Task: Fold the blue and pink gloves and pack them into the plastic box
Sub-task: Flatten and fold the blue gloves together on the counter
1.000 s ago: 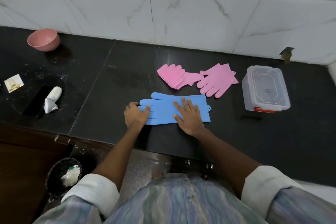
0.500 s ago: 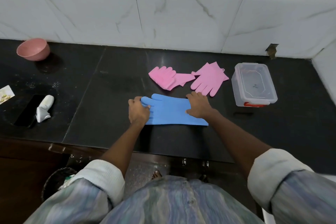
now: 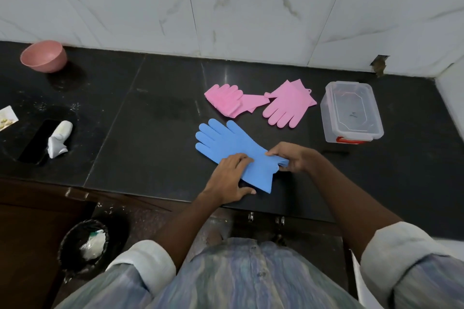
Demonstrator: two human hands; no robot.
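Observation:
A blue glove (image 3: 227, 144) lies slanted on the black counter (image 3: 155, 128), its fingers pointing up and to the left. My left hand (image 3: 232, 178) presses on its cuff end near the counter's front edge. My right hand (image 3: 291, 157) pinches a bunched blue edge at the glove's right side, which may be a second blue glove. Two pink gloves lie behind it: one pink glove (image 3: 231, 100) on the left and another pink glove (image 3: 288, 105) on the right. The clear plastic box (image 3: 351, 113) stands at the right with its lid on and a red latch in front.
A pink bowl (image 3: 44, 56) sits at the back left. A black phone (image 3: 37, 140) with a white crumpled item (image 3: 59, 139) on it lies at the left, beside a small card (image 3: 7, 118). A bin (image 3: 84, 246) stands on the floor below. The tiled wall (image 3: 251, 12) bounds the back.
The blue glove has turned from lying level to slanting, with its fingers now up-left. My left hand has moved from the fingertip end to the cuff, and my right hand has closed on the bunched edge.

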